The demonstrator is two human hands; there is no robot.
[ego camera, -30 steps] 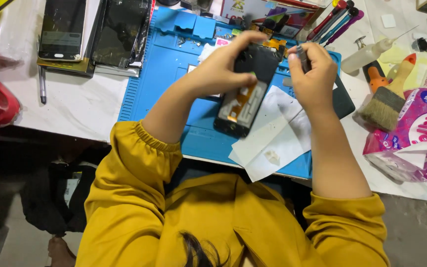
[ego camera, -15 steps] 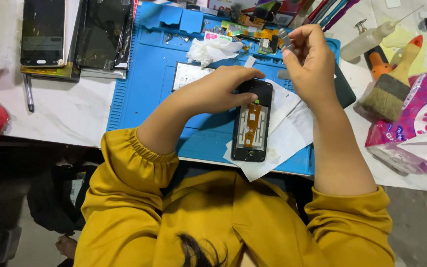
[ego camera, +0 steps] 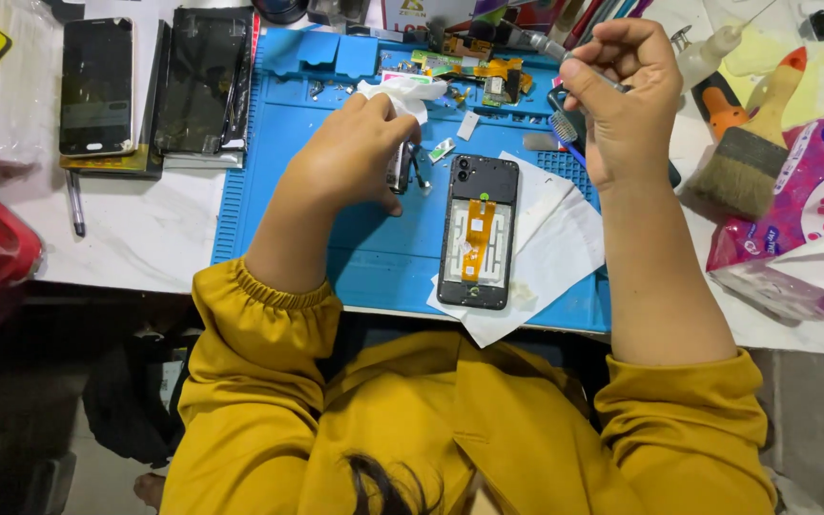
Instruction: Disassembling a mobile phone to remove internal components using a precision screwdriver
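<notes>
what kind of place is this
Probably a phone repair bench: an opened phone lies on a blue repair mat, loose phone screens sit nearby, and the right hand holds a small tool.

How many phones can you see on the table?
3: an opened black phone with an orange ribbon on the blue mat, and two dark flat phones at far left. More may be hidden.

White worktable (ego camera: 159, 234), blue repair mat (ego camera: 374, 257), two dark phones (ego camera: 97, 86), brush (ego camera: 751, 162), pink tissue pack (ego camera: 803, 229)
</notes>
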